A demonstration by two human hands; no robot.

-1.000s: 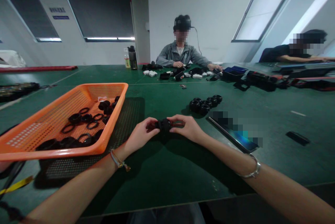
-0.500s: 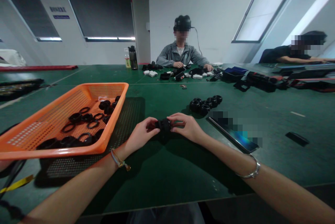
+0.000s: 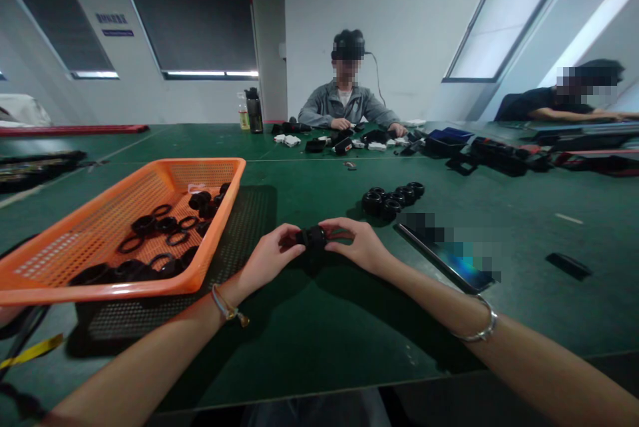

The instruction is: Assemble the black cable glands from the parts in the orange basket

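Observation:
Between my hands, low over the green table (image 3: 299, 340), is a round black plastic part (image 3: 314, 237) with a ring-like section on its right side. My left hand (image 3: 272, 257) pinches its left end between thumb and fingers. On the other end, my right hand (image 3: 357, 244) grips with thumb and fingertips. An orange basket (image 3: 232, 214) to the left of my left hand holds black rings (image 3: 130, 245) and black cylindrical pieces (image 3: 144, 223). Beyond my right hand, several similar round black parts (image 3: 392, 199) are grouped on the table.
A phone (image 3: 449, 257) lies to the right of my right hand, with a small black piece (image 3: 569, 265) farther right. Across the table sits a person (image 3: 344, 104) among black and white parts; another person (image 3: 554, 101) works at far right. Bottles (image 3: 253, 111) stand at the back.
Almost nothing differs. Both hands keep the black part in the same place, with at most a slight shift of the right fingers.

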